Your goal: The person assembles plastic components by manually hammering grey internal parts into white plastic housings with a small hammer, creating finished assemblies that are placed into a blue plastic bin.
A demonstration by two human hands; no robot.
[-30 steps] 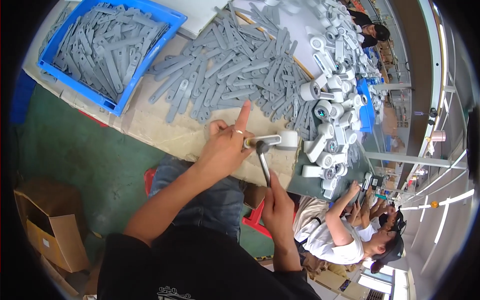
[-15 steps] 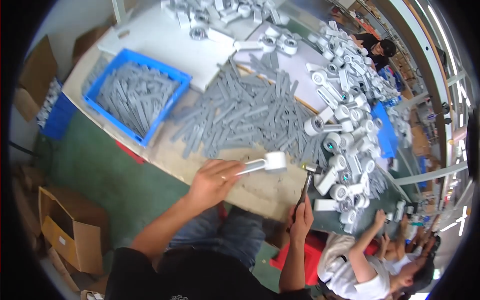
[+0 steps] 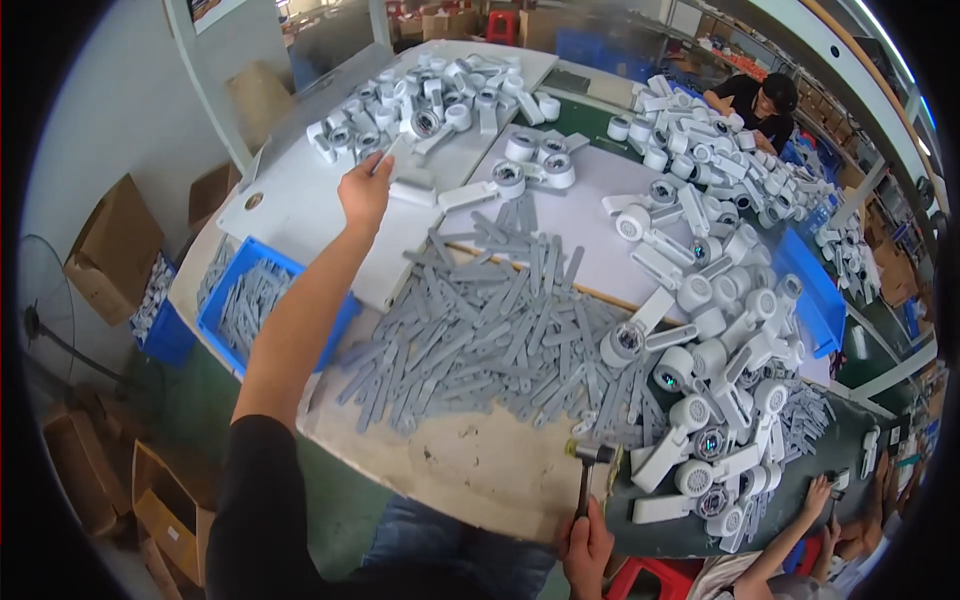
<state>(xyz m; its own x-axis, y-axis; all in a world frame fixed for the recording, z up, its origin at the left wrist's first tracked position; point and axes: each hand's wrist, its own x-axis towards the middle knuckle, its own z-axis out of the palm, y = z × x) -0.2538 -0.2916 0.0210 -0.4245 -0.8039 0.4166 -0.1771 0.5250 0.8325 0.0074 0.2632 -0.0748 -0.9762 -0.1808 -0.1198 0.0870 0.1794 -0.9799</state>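
Observation:
My left arm reaches over the white board (image 3: 400, 265) on the far left of the table. My left hand (image 3: 364, 195) is curled down beside a white handheld-fan piece (image 3: 413, 191). The hand hides part of that spot, so whether it grips or only touches the piece does not show. At the near edge, my right hand (image 3: 588, 548) is closed round the handle of a small hammer (image 3: 590, 453), its head up and one face yellowish. Beyond the hammer spreads a heap of flat grey strips (image 3: 490, 340).
A blue tray (image 3: 342, 325) of grey strips lies under my left forearm. White handheld fans form a far heap (image 3: 385, 110) and a long pile (image 3: 715, 300) on the right. A blue bin (image 3: 812, 290) stands behind that pile. Cartons (image 3: 115, 235) line the left. Other people work at the right.
My left hand has swung from the near table edge to the far left board; the white handheld fan it held is no longer clearly visible in it. My right hand still holds the hammer. The view has tilted up.

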